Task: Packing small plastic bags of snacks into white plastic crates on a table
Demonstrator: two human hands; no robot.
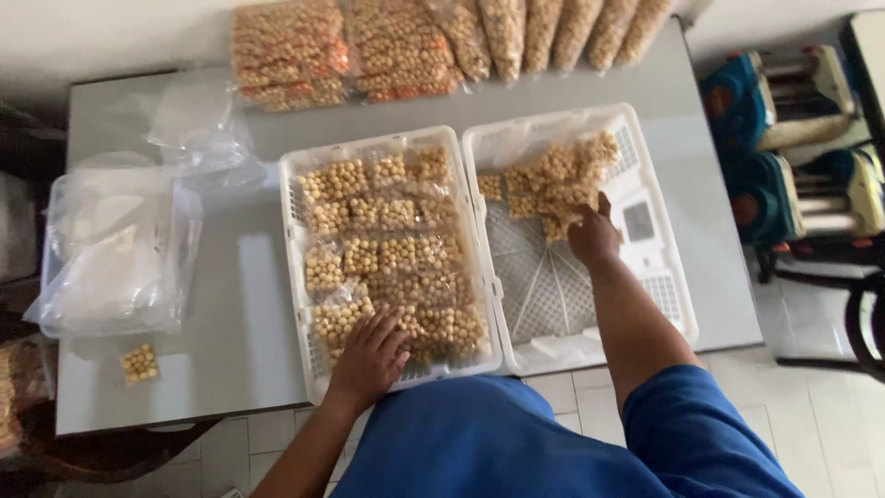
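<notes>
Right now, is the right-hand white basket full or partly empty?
Partly empty: the right basket holds packets only at its far end; bare mesh shows nearer.

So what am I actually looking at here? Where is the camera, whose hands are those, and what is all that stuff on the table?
There is no machine here, just a person in a blue top. The one picture comes from a camera worn on their head, looking down. The left hand rests flat on small clear packets of round tan snacks that fill the left white basket. The right hand reaches into the right white basket, fingers on a packet in the pile at its far end; a firm grasp is hard to confirm. On the grey table lie bigger filled bags at the far edge, a heap of empty clear bags and one stray small packet.
</notes>
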